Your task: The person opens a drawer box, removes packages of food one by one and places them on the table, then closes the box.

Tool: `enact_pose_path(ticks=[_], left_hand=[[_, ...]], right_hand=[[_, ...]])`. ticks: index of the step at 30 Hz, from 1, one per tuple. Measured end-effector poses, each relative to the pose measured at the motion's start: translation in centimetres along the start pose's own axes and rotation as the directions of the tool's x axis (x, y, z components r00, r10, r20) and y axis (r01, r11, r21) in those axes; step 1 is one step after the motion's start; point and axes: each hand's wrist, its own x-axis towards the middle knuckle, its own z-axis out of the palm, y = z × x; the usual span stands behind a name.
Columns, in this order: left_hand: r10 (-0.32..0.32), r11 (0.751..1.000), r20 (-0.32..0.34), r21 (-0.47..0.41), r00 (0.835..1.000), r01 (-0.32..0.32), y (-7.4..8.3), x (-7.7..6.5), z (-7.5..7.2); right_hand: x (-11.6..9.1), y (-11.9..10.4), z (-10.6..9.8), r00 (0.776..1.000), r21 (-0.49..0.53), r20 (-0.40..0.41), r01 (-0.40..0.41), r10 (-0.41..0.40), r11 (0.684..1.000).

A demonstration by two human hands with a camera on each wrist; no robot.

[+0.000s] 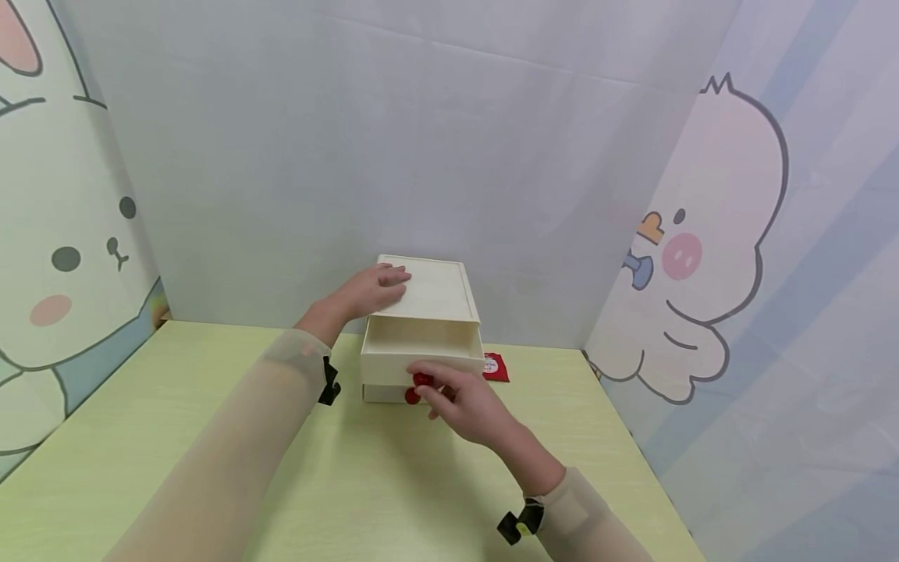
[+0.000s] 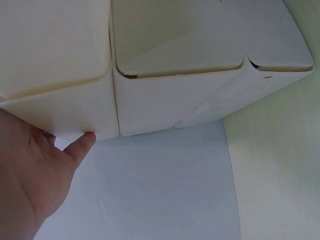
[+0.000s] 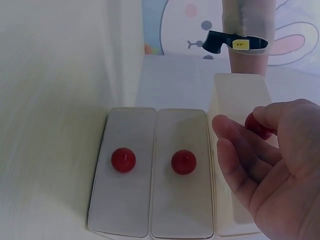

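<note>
A small cream drawer cabinet [image 1: 438,287] stands against the back wall, its top drawer [image 1: 393,367] pulled out toward me. My left hand [image 1: 372,290] rests on the left part of the cabinet's top, fingers spread across it. In the left wrist view, the thumb of that hand [image 2: 42,172] lies against the cabinet's side. With thumb and finger my right hand [image 1: 467,402] pinches the top drawer's red round knob [image 1: 423,378]. Seen from the right wrist, the two lower drawers [image 3: 132,200] are in line with each other, each with a red knob [image 3: 183,162].
A red packet [image 1: 495,368] with a white label lies on the table just right of the cabinet. The pale yellow-green table [image 1: 211,406] is bounded by a grey back curtain [image 1: 337,156] and side curtains with cartoon animals [image 1: 709,234].
</note>
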Motion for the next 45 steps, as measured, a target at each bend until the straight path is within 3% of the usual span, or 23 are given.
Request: enact_pose_path(ticks=[45], left_hand=[[-0.007, 1.000, -0.015, -0.015, 1.000, 0.007, 0.0, 0.1, 0.2]], right_hand=[[1.8, 0.8, 0.1, 0.999, -0.034, -0.033, -0.035, 0.034, 0.999]])
